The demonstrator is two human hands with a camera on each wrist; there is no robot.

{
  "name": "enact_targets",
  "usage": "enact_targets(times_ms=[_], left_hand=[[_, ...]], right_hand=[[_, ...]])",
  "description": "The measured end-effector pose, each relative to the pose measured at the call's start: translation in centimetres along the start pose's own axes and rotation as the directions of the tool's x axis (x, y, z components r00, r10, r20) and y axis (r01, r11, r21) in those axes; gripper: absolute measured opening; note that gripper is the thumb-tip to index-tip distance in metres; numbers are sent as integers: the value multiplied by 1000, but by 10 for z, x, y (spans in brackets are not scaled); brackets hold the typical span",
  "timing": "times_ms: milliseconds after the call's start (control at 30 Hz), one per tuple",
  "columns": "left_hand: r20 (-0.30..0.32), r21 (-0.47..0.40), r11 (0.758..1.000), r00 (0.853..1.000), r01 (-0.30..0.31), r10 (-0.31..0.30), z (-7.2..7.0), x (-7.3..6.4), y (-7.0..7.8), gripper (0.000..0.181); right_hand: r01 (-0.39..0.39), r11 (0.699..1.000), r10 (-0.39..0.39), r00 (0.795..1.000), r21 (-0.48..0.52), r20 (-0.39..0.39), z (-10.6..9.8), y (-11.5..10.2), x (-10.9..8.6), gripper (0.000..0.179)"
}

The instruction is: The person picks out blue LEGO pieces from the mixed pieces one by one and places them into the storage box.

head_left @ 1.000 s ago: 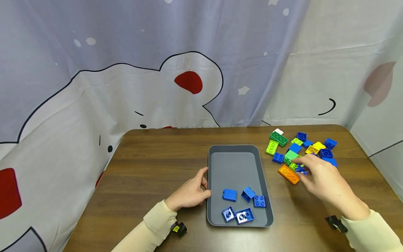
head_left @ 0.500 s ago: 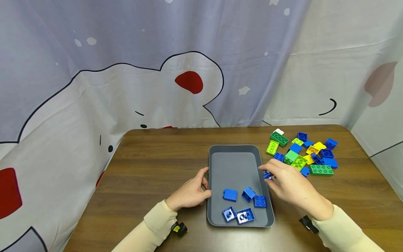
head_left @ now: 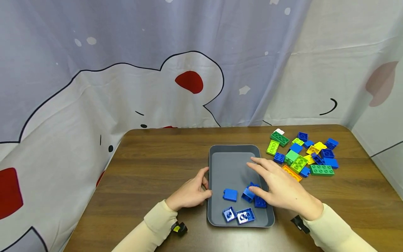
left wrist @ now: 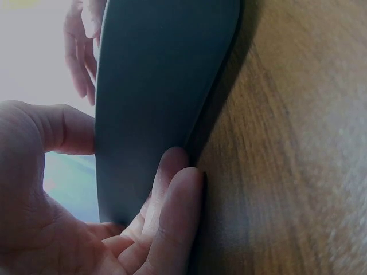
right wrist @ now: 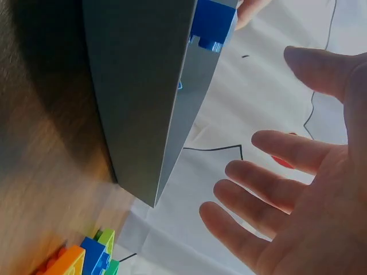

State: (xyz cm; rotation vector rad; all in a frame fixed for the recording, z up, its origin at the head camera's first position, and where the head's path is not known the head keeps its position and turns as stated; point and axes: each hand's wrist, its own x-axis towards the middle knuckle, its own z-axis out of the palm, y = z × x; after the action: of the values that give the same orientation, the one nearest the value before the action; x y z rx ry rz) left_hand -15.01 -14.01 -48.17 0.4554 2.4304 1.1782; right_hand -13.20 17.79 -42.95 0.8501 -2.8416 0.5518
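Note:
A grey tray (head_left: 230,164) lies on the wooden table with several blue building bricks toward its near end. My left hand (head_left: 191,189) holds the tray's left side; in the left wrist view the thumb (left wrist: 71,130) is at the rim and fingertips (left wrist: 182,197) lie against the outer wall. Spread over the tray's right side, my right hand (head_left: 280,182) has nothing between its fingers. Beneath its thumb are a tilted blue brick (head_left: 248,195) and another blue brick (head_left: 260,202), both partly overlapped. A flat blue brick (head_left: 230,195) lies left of them; two upturned ones (head_left: 245,216) sit nearer.
Right of the tray, a loose pile of bricks holds a green brick (head_left: 322,170), an orange brick (head_left: 292,173), a lime brick (head_left: 298,163), yellow bricks (head_left: 313,149) and several blue ones. A patterned curtain (head_left: 141,87) hangs behind the table (head_left: 157,154).
My right hand carried a small blue brick left from the pile to the tray and let it go among the blue bricks; its fingers have spread. My left hand stayed on the tray.

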Motion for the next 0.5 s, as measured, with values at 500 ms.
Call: enact_targets(times_ms=[500], left_hand=[[-3, -2, 1000, 1000, 0, 0, 1, 1, 0, 85]], right_hand=[[-68, 996, 65, 996, -64, -61, -13, 31, -9, 70]])
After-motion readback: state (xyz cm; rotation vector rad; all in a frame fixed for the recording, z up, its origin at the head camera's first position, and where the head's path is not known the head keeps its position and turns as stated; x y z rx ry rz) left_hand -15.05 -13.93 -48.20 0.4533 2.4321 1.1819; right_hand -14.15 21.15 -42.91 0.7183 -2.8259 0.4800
